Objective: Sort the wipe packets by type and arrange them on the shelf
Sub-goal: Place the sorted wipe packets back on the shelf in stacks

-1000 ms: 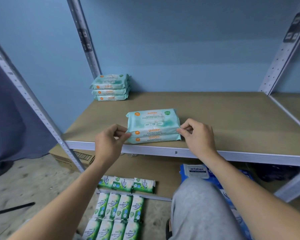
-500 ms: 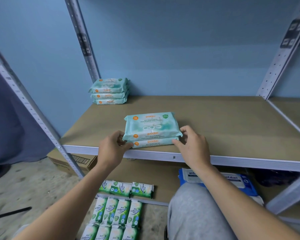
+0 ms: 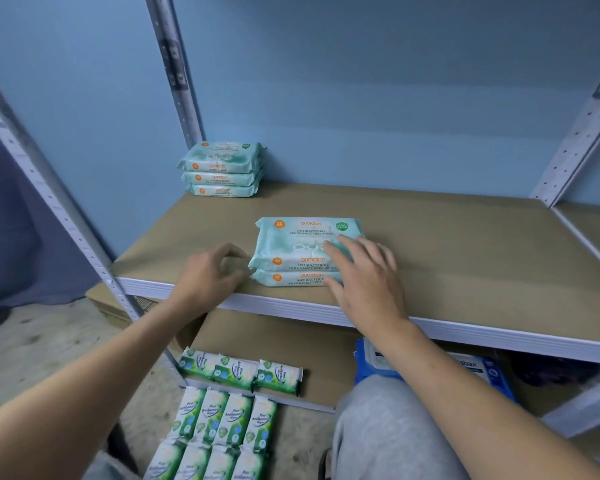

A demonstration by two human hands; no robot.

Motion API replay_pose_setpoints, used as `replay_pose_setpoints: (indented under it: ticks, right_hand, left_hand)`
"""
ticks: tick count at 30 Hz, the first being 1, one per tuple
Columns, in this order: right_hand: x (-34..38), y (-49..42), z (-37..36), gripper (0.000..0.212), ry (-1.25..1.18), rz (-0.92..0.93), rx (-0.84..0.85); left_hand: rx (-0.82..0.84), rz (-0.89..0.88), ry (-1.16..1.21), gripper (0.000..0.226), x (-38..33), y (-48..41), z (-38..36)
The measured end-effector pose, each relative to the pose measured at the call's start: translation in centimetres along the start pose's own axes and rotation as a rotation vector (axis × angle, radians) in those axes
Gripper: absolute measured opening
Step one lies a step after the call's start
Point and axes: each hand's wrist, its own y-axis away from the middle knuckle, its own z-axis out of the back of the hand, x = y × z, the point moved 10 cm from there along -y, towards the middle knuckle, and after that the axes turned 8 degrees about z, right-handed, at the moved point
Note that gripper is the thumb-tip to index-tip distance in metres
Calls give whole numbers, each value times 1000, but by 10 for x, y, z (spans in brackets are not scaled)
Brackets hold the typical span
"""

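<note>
Two teal "guardian" wipe packets (image 3: 300,249) lie stacked flat near the front edge of the brown shelf board (image 3: 482,268). My left hand (image 3: 210,277) hovers just left of this stack, fingers loosely curled, holding nothing. My right hand (image 3: 364,271) is spread open over the stack's right end, fingertips resting on the top packet. A stack of three more teal packets (image 3: 222,169) sits in the back left corner of the same shelf. Green pine wipe packets (image 3: 239,372) lie in a row on the lower shelf.
More green packets (image 3: 219,431) lie in rows on the floor below. Blue "antabax" packets (image 3: 484,374) sit on the lower shelf behind my grey-trousered knee (image 3: 388,431). A cardboard box (image 3: 106,306) stands at the lower left. Metal uprights (image 3: 175,74) frame the shelf.
Both hands have let go of the two-packet stack. The left hand has drawn off to the left; the right hand has opened over the stack's right end.
</note>
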Motion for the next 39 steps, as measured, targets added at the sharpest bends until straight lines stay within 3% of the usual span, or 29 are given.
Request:
replay_pose_setpoints:
  ticks: [7, 21, 39]
  right_hand:
    - [-6, -27, -18, 59, 33, -47, 16]
    - [-23, -111, -88, 58, 92, -113, 139]
    - [-52, -175, -142, 54, 107, -149, 153]
  left_hand:
    - [10, 157, -300, 74, 41, -57, -4]
    - [-117, 109, -313, 73, 53, -61, -12]
    - [-153, 96, -314, 74, 57, -63, -14]
